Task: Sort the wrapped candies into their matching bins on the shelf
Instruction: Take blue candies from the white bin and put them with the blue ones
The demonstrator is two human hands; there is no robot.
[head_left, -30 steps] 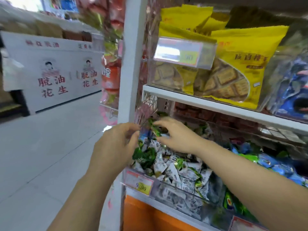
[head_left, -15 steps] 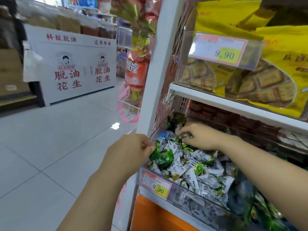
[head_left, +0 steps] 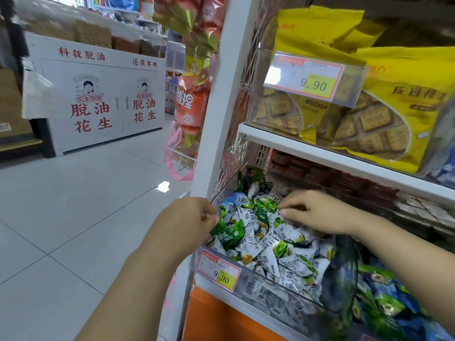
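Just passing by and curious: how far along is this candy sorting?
Done: the clear bin holds a big heap of white-and-green candies. In hand: the left hand pinches a dark green candy at the bin's edge; the right hand touches the heap. Left: a pale blue candy lies among them, likely misplaced; more may be buried.

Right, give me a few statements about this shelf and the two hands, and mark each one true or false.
1. The price tag on the candy bin reads 9.90. True.
2. The right hand rests on the upper shelf. False: it is down in the candy bin, fingers on the white-and-green wrapped candies.
3. The left hand holds a green-wrapped candy at the bin's left edge. True.
4. The biscuit bags on the upper shelf are blue. False: they are yellow.
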